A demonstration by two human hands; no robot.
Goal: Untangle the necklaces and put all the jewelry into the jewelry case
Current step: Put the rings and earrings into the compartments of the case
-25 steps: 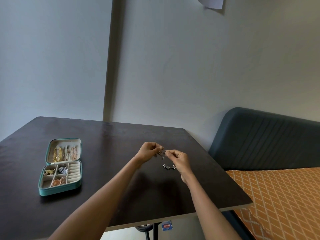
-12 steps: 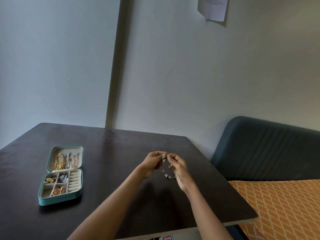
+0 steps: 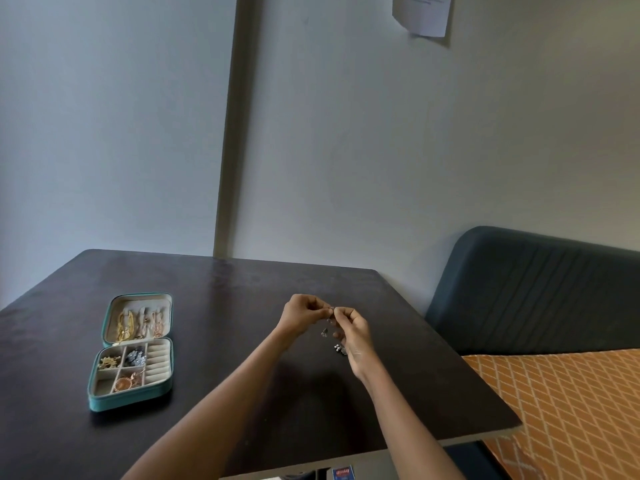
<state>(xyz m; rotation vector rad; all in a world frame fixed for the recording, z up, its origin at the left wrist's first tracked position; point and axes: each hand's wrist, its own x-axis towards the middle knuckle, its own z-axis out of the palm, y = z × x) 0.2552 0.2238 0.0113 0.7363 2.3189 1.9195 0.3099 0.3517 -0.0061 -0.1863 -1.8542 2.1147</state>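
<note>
Bench [image 3: 225, 393] is dark, set against a pale wall with a paper sheet [image 3: 423, 13] pinned high up. Teal jewelry case [image 3: 133, 351] lies open at bench left, well apart from both hands; gold and rose chains are seen in its lid half, small pieces in the divided tray half. Blue padded headboard [image 3: 533, 292] and orange patterned bed cover [image 3: 568, 410] are seen just beside the bench's right edge. Nothing stands between hands and case.

Left hand [image 3: 301, 315] and right hand [image 3: 355, 336] are raised above bench centre, fingertips nearly meeting. Both grips are closed in a pinch on a thin silver necklace [image 3: 329, 323] at the same spot. Small charms hang below the pinch point; a beaded cluster is seen by the right palm. Chain itself is too fine to trace.
</note>
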